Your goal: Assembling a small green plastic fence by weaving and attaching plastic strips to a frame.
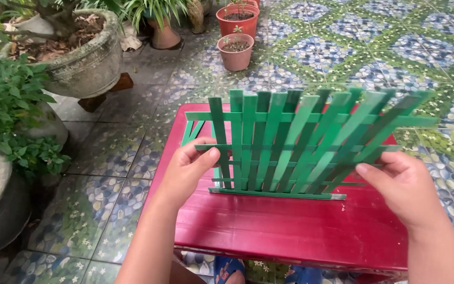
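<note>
Holding a woven mat of green strips (295, 144) upright above a red table (290, 226), a person grips the piece at both sides. The left hand (187, 168) is closed on the mat's left edge, thumb pressed against the front of a vertical strip and fingers curled behind it. The right hand (400, 184) holds the right edge, thumb laid along the front near a horizontal strip, with the fingers out of sight behind the weave. The mat's lower edge, a single horizontal strip, sits just above or on the tabletop; which of the two cannot be told. Its vertical strips stand straight on the left and lean and fan outward toward the right, crossed by several horizontal strips whose ends stick out past both sides.

The table stands on a patterned tile floor (342, 47) in blue, green and white. Two terracotta pots (236, 52) with small seedlings stand beyond it. At the left are a large weathered stone planter (88, 63) on wooden blocks and a leafy green plant (6, 115) in a dark pot. Blue sandals (229, 268) show under the table's near edge.
</note>
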